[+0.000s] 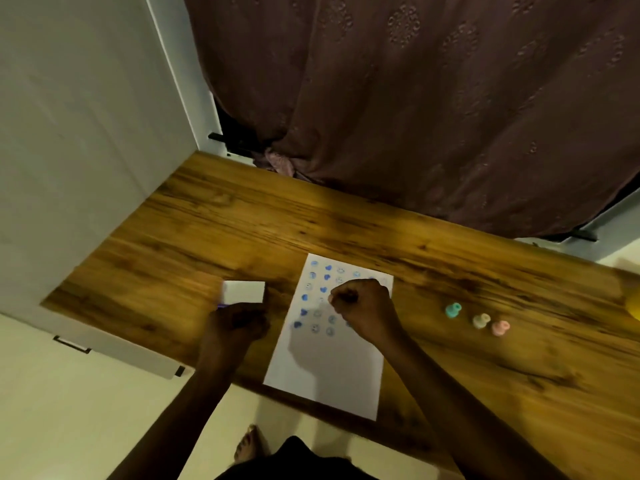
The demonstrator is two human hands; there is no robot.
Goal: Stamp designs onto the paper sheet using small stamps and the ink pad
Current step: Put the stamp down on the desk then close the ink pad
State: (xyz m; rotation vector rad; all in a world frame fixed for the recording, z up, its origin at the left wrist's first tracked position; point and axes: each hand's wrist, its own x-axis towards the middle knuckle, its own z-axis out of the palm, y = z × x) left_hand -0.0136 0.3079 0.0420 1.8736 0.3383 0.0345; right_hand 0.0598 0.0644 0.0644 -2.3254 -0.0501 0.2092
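On the wooden tabletop (346,220), a white paper sheet (329,368) is lying near the front edge, its far half carrying rows of blue stamped designs. The right hand (363,308) is hovering curled into a fist over those rows; whatever it is gripping is hidden. The left hand (235,323) is resting closed at the near side of the white ink pad (244,292), left of the sheet; whether it is gripping the pad I cannot tell. 3 small stamps, teal (453,310), cream (481,320) and pink (500,328), are lying towards the right edge.
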